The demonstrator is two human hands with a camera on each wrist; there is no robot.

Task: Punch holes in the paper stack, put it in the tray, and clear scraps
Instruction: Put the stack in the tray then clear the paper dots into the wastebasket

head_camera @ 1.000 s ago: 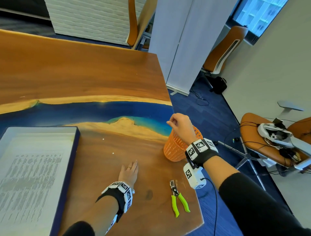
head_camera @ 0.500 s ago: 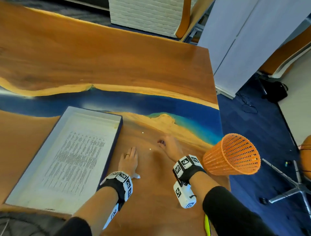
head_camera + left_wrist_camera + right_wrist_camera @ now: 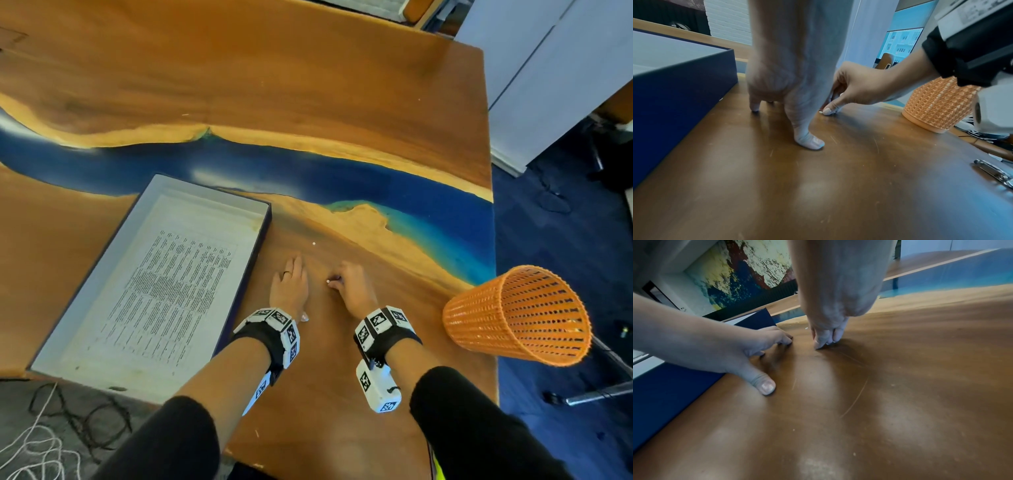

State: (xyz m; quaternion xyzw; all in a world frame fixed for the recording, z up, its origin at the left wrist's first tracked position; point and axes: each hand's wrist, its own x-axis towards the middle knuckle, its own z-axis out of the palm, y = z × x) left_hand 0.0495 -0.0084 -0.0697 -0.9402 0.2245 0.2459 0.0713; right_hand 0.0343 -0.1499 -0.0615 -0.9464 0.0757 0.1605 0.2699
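Note:
The printed paper stack point(image 3: 171, 291) lies inside the navy-walled tray point(image 3: 255, 260) on the left of the table. My left hand point(image 3: 291, 284) rests flat on the wood beside the tray, fingers straight. Just to its right my right hand point(image 3: 334, 280) has its fingers curled down to the table. Its thumb and forefinger point(image 3: 827, 111) pinch at a tiny white paper scrap point(image 3: 327, 281), which shows at the thumb tip. A second scrap point(image 3: 313, 243) lies a little farther back. The hole punch point(image 3: 995, 175) lies near the table's front right edge.
An orange mesh basket point(image 3: 517, 315) stands at the table's right edge, right of my right wrist. The table edge and blue floor are just beyond it. Cords lie on the grey surface at the lower left point(image 3: 51, 428).
My right hand left the orange basket and came back left to the table, down onto a scrap. The left hand stayed flat. The head view swung left, showing more of the tray.

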